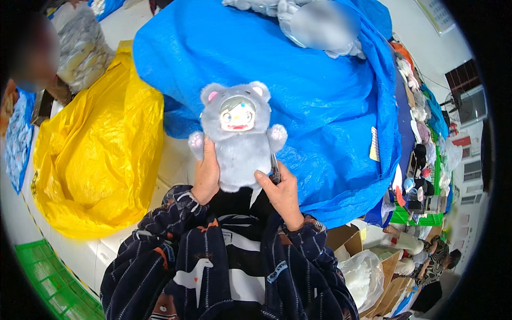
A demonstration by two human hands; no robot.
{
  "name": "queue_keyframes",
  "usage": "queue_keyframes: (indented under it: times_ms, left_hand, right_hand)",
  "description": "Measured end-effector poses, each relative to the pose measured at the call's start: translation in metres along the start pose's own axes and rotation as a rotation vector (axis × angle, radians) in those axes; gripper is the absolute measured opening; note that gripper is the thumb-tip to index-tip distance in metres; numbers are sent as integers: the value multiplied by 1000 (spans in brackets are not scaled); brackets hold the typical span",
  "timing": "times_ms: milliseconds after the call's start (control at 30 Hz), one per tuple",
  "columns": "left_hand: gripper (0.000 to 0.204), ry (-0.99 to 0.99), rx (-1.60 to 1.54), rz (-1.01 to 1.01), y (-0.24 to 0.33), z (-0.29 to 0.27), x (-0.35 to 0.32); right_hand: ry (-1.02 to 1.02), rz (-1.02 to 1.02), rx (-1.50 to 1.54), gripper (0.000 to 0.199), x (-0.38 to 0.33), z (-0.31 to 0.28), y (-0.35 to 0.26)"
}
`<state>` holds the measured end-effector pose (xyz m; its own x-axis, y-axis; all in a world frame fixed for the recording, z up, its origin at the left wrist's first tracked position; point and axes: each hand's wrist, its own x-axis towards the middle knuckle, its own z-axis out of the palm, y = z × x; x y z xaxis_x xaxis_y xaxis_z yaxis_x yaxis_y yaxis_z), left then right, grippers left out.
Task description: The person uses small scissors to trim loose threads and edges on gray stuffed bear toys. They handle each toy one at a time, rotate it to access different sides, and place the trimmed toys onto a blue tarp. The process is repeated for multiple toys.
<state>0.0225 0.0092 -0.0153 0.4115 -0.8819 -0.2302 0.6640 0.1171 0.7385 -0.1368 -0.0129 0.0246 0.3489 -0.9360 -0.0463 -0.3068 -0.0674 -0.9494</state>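
Standing upright between both hands, grey plush doll [238, 136] faces up.

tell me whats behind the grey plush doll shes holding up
Behind the grey plush doll, held by the left hand and right hand, lies a big blue plastic bag. What the bag holds is covered.

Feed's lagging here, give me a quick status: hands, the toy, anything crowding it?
Left hand and right hand both grip grey plush doll, upright, facing the camera. Blue bag right behind, yellow bag to the left. Nothing blocking.
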Motion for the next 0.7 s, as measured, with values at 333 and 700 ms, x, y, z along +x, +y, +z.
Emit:
queue_keyframes:
  times_ms: [333, 700]
  left_hand:
    - [43, -486, -120, -328, 7, -6, -57]
    - [49, -626, 51, -80, 9, -14, -80]
  right_hand:
    - [99, -14, 313, 35, -34, 3, 19]
    - [146, -36, 513, 28, -61, 9, 7]
